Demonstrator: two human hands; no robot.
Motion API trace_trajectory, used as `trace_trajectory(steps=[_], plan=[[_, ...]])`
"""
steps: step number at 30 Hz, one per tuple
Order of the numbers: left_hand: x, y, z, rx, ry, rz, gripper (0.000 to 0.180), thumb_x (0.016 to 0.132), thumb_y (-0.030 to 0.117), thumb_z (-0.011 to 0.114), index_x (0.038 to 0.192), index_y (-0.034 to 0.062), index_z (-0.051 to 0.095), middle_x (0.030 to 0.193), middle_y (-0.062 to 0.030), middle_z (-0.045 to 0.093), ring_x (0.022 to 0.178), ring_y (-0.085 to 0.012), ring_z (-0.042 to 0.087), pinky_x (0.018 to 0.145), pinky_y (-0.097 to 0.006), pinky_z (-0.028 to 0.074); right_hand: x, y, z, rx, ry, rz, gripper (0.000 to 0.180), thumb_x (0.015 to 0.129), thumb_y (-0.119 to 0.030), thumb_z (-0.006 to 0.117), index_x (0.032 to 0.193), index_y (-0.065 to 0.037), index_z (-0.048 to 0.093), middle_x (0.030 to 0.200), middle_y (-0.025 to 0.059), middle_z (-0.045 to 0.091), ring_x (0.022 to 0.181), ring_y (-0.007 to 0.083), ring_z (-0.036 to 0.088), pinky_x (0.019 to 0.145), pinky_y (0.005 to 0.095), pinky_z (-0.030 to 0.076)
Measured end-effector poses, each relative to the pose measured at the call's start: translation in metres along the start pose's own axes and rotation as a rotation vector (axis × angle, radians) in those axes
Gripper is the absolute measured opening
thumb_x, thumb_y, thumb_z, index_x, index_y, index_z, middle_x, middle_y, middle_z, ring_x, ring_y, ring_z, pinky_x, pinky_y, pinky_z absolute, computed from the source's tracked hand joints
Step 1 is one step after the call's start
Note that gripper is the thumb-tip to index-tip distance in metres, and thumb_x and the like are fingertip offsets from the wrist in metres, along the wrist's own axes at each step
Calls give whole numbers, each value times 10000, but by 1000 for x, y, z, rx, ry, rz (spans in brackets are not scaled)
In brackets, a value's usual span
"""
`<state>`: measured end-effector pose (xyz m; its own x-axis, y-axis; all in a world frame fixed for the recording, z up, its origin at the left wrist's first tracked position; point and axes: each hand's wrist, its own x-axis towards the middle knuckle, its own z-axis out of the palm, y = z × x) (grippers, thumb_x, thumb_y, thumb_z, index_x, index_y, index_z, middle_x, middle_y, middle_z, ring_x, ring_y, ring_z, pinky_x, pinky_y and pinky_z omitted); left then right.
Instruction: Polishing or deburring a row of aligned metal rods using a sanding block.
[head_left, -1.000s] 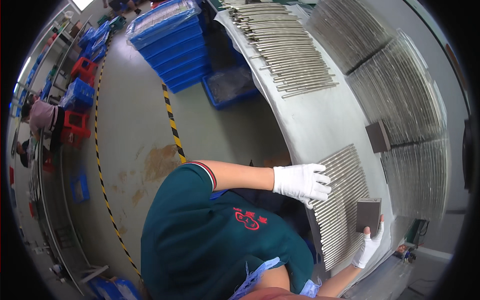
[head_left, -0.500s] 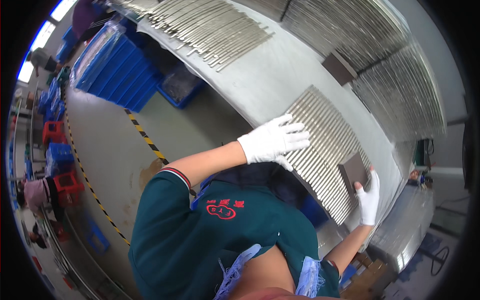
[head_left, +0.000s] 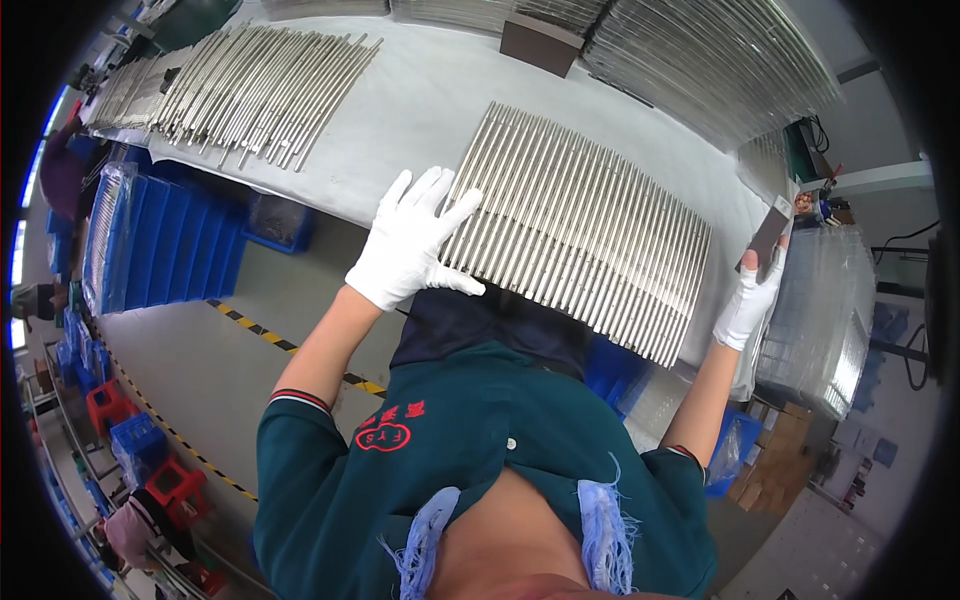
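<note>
A row of thin silvery metal rods [head_left: 590,235] lies side by side on the white-covered table [head_left: 420,110] in front of me. My left hand [head_left: 412,245], in a white glove, is at the left end of the row with its fingers spread and nothing held. The thumb and forefinger are by the outermost rods; whether they touch cannot be made out. Off the right end of the row, my gloved right hand [head_left: 748,300] grips a flat dark brown block [head_left: 770,232], tilted. The bare tips of its thumb and a finger show against the block.
More rods [head_left: 260,95] lie loosely at the table's far left. Another brown block [head_left: 540,42] stands at the back beside stacked clear plastic trays [head_left: 700,60]. Blue crates [head_left: 180,245] are stacked on the floor to the left. Plastic-wrapped stacks [head_left: 820,310] stand at the right.
My right hand has carried the brown block off the rods to the right. My left hand has come off the rods' tops to their left end, fingers spreading. The view has turned.
</note>
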<state>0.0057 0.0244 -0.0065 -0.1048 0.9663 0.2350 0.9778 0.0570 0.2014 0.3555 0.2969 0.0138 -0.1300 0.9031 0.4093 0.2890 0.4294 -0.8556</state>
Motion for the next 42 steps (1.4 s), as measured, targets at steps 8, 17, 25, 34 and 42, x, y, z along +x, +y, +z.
trace_trajectory(steps=[8, 17, 25, 34, 42], plan=[[0, -6, 4, -37, 37, 3, 1068, 600, 866, 522, 1395, 153, 522, 1369, -219, 500, 1329, -359, 435, 1136, -536, 255, 19, 24, 7, 168, 252, -35, 827, 916, -427, 673, 1477, 58, 307, 1460, 154, 426, 1282, 236, 460, 1079, 342, 362], [0, 2, -3, -14, -11, -4, 1076, 623, 873, 484, 1414, 144, 504, 1395, -243, 465, 1340, -384, 413, 1139, -547, 243, 13, 27, 15, -55, 281, -76, 796, 926, -414, 662, 1472, 54, 321, 1463, 206, 421, 1310, 265, 450, 1083, 342, 362], [3, 0, 3, 2, -25, 9, 1093, 612, 871, 487, 1419, 135, 498, 1417, -264, 440, 1354, -422, 383, 1138, -563, 228, 13, 32, 15, 66, 267, -46, 748, 923, -253, 700, 1479, 51, 303, 1455, 192, 428, 1291, 259, 460, 1070, 343, 375], [43, 71, 8, -86, -155, 224, 979, 719, 760, 552, 1436, 100, 460, 1450, -253, 410, 1361, -437, 355, 1145, -527, 237, 11, 20, 20, 139, 278, -68, 773, 912, -269, 713, 1477, 57, 298, 1469, 180, 418, 1313, 247, 442, 1102, 336, 334], [65, 112, 13, -200, -230, 355, 934, 720, 617, 693, 1443, 88, 429, 1429, -252, 416, 1348, -433, 367, 1144, -516, 249, 7, 11, 18, 235, 317, -83, 796, 899, -304, 726, 1476, 46, 304, 1476, 170, 404, 1329, 248, 426, 1105, 343, 331]])
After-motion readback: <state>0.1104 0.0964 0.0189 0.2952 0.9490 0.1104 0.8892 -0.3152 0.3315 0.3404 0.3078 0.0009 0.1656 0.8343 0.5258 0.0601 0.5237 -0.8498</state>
